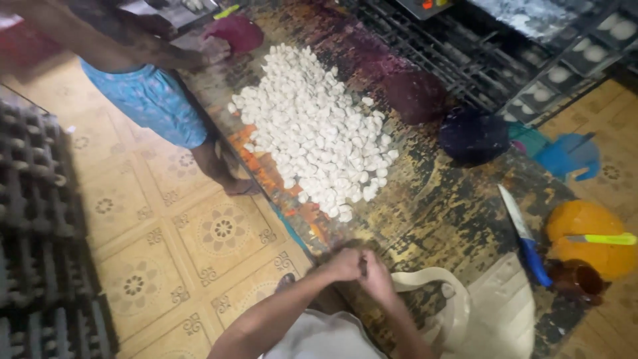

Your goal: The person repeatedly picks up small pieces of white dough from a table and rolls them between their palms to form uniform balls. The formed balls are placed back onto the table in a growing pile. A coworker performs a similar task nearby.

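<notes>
Dough strip [425, 282]: pale, soft, limp, likely sticky; draped at near bench [458, 213] edge beside cloth [505, 312]. Take near end, gently. Left hand [345, 264] and right hand [377, 274] pressed together, grip closed on small dark item, unclear. Dough-piece heap [319, 133] mid-bench. Blue-handled knife [525, 233] right. Another person's hand [214, 48] far end.

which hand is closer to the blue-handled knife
Right. The right hand is on the knife's side of the worn table, though well short of it. The left hand presses against the right hand's far side, farther from the knife.
</notes>
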